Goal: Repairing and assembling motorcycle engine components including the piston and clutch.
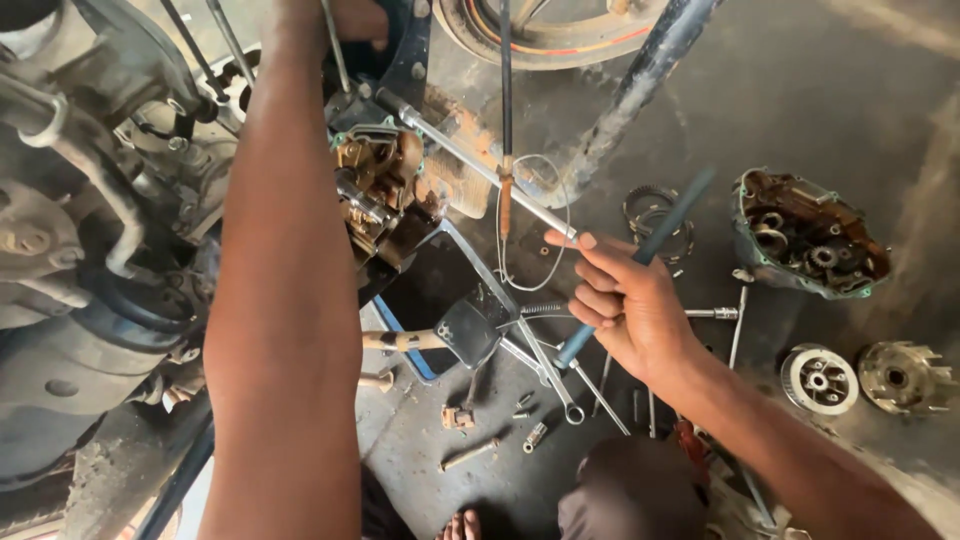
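Greasy concrete workshop floor (830,90), parts scattered everywhere. Left hand (350,20) is up top by the open engine (378,190), can't tell its grip. Right hand (625,300) has fingers wrapped round the T-handle socket wrench (480,165). Right of those fingers, an engine cover (808,235) holding gears.

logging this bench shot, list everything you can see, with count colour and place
engine: one, brown oily, open, upper centre
T-handle wrench: one, silver shaft, blue grip, from engine to right hand
engine cover: one, dark with gears, right on floor
clutch parts: two, silver round, lower right
drain tray: one, black, under engine
spanners: several, silver, floor centre
bolts: a few, grey, floor below tray
wheel: one, rim with red stripe, top
left hand: top, at the engine, mostly hidden
right hand: centre, gripping the wrench handle
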